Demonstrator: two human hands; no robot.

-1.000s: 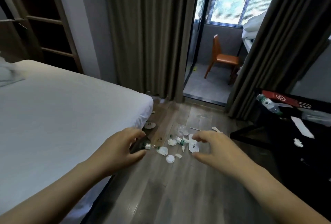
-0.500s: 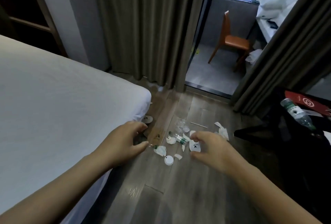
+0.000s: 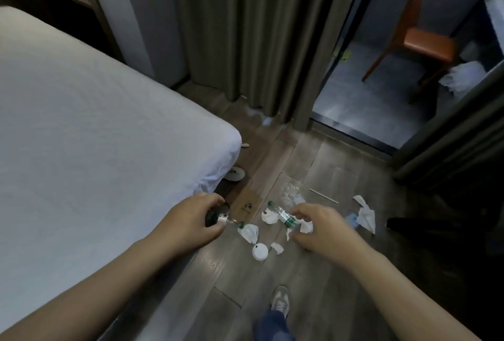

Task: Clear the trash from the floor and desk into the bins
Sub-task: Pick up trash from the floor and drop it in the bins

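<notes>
A: How do the grips stand?
B: Right grip half-wide, holding nothing. Left grip is curled, and I cannot tell whether it holds anything.
A: And the trash?
B: Bottle just beyond the right grip, lid between the grips, tissue farther right. All on the floor.
A: Progress?
B: Barely begun, I'd judge. Nothing looks picked up, and no bin is in view.

Bare forearms without sleeves, blue trousers, perhaps jeans, and a grey-white sneaker.
</notes>
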